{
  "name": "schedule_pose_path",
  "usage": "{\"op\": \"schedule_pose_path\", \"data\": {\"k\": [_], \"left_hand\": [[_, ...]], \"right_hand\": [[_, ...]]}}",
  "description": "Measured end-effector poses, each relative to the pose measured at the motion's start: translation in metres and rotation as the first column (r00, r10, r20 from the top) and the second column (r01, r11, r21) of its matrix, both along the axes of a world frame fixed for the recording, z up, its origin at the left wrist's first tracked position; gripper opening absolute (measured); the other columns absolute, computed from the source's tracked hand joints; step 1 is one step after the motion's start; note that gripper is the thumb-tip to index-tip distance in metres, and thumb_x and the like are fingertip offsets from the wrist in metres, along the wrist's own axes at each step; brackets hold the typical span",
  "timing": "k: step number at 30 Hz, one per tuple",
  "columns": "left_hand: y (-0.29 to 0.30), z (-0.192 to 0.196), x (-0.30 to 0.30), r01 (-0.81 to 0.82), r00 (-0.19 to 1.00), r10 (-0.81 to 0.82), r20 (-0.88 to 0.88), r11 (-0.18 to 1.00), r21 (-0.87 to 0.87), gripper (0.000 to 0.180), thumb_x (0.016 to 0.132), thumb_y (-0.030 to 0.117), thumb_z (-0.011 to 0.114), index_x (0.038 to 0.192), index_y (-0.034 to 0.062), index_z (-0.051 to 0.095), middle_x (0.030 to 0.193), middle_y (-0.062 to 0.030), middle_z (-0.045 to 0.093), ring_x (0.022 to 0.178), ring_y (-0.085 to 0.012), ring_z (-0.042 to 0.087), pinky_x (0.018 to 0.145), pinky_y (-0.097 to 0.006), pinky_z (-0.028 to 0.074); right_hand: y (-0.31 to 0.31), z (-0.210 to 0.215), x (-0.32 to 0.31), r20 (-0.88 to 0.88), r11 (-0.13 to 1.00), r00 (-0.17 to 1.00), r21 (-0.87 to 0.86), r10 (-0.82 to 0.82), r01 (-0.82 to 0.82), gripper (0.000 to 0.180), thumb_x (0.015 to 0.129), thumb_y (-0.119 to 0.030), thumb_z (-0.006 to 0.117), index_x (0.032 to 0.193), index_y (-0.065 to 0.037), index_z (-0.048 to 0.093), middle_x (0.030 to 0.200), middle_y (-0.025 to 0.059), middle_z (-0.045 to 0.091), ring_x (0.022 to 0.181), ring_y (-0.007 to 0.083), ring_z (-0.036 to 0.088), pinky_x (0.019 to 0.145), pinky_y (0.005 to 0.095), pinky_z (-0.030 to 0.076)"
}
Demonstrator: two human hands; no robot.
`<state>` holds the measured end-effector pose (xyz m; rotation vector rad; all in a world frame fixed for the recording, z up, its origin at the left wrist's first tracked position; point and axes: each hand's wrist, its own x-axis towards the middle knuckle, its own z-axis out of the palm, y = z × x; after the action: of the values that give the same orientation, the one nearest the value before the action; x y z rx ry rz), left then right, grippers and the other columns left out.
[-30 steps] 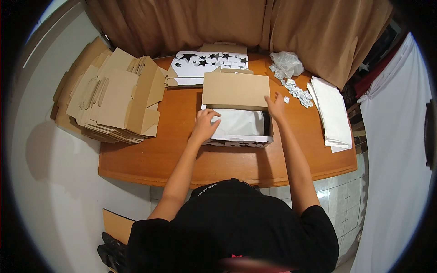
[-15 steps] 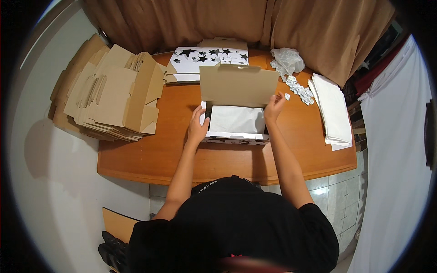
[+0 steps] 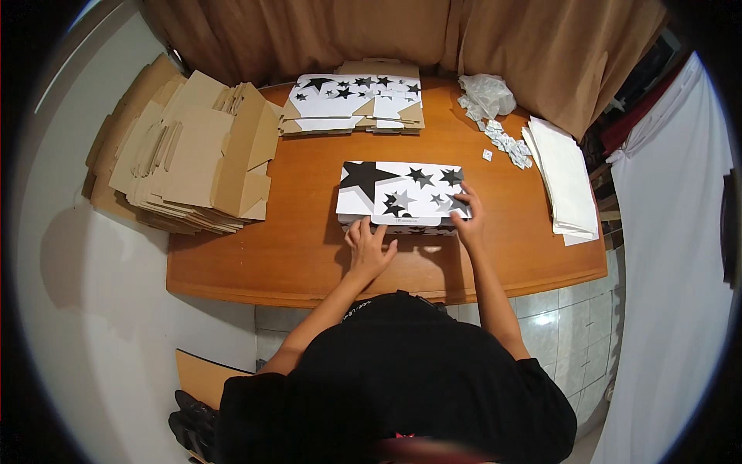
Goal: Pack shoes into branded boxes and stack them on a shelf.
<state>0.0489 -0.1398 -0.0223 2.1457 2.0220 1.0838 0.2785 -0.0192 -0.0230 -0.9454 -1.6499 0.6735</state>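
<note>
A cardboard box (image 3: 417,185) printed with black and grey stars on white sits near the middle of the table, its lid lowered over the top. The lid's front flap hangs at the front edge, and what lies inside is hidden. At the box's front left, my left hand (image 3: 369,254) touches the front edge with its fingertips, fingers spread and thumb apart. My right hand (image 3: 470,218) grips the right end of the box, fingers on the lid's side edge and thumb near the front corner.
Folded brown cardboard boxes (image 3: 182,155) are stacked at the left. More star-printed cardboard (image 3: 332,104) lies at the back. Toward the right are a clear plastic bag (image 3: 488,97), several small white packets (image 3: 506,143), one loose packet (image 3: 487,155) and a pile of white sheets (image 3: 560,178).
The raised lid has come down toward me, covering the white paper inside. My left hand moved from the box's left side to its front; my right hand let go of a small packet, now on the table.
</note>
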Motion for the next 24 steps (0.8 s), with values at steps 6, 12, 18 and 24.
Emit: {"op": "schedule_pose_path", "data": {"k": [6, 12, 18, 24], "left_hand": [[-0.007, -0.012, 0.006, 0.025, 0.999, -0.023, 0.038, 0.998, -0.056, 0.046, 0.074, 0.028, 0.064, 0.116, 0.0118, 0.055, 0.127, -0.0265, 0.027, 0.119, -0.0411, 0.022, 0.097, -0.055, 0.02], [-0.022, -0.016, 0.001, 0.065, 0.998, -0.064, 0.017, 0.997, -0.049, 0.054, 0.075, 0.023, 0.062, 0.127, 0.0289, 0.05, 0.135, -0.023, 0.02, 0.128, -0.0414, 0.015, 0.103, -0.053, 0.018], [-0.025, -0.019, 0.007, -0.061, 0.995, 0.058, -0.079, 0.997, -0.038, 0.058, 0.075, 0.02, 0.061, 0.129, 0.0368, 0.046, 0.144, -0.0233, 0.007, 0.133, -0.0431, 0.004, 0.104, -0.058, 0.011], [-0.024, -0.025, 0.004, -0.031, 0.986, 0.023, -0.167, 0.998, -0.049, 0.062, 0.074, 0.02, 0.061, 0.131, 0.0355, 0.042, 0.147, -0.0182, 0.007, 0.135, -0.0405, -0.001, 0.102, -0.062, 0.007]], "right_hand": [[-0.025, 0.027, -0.008, 0.222, 0.996, 0.972, 0.068, -0.077, 0.063, 0.045, 0.059, -0.023, 0.078, 0.097, -0.004, 0.063, 0.123, 0.0171, 0.052, 0.113, 0.0325, 0.049, 0.093, 0.0398, 0.041], [-0.035, 0.03, -0.017, 0.455, 0.977, 0.869, 0.173, -0.194, 0.127, 0.041, 0.063, -0.025, 0.076, 0.101, -0.012, 0.066, 0.116, 0.0137, 0.054, 0.107, 0.0342, 0.049, 0.089, 0.0415, 0.042], [-0.043, 0.014, -0.024, 0.443, 0.934, 0.841, 0.304, -0.312, 0.186, 0.038, 0.068, -0.023, 0.074, 0.104, -0.016, 0.067, 0.119, 0.013, 0.053, 0.11, 0.0376, 0.045, 0.091, 0.0432, 0.041], [-0.048, 0.007, -0.028, 0.432, 0.932, 0.838, 0.286, -0.333, 0.223, 0.035, 0.071, -0.022, 0.072, 0.105, -0.016, 0.066, 0.121, 0.0121, 0.053, 0.117, 0.0391, 0.04, 0.093, 0.0446, 0.039]]}}
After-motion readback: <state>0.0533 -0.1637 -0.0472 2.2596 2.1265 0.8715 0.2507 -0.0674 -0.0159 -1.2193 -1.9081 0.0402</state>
